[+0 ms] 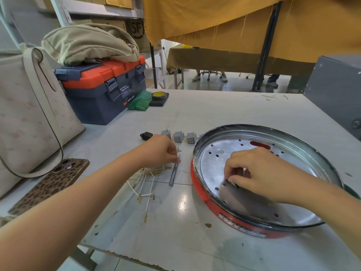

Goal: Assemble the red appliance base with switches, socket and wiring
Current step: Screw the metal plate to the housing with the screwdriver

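Red appliance base point(201, 189) holds a small dark part pinched by the right hand point(254, 171); the left hand point(162, 149), pinching a small screw, could drop it among the wires point(144, 182).

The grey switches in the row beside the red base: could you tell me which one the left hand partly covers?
The leftmost grey switch, next to the black socket; the left hand overlaps it, while the other switches show fully.

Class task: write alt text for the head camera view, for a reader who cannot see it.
A person's right hand pinches a small dark part inside the round red appliance base on a white table, while the left hand picks at a small metal piece beside white wires. Grey switches and a black socket lie behind.
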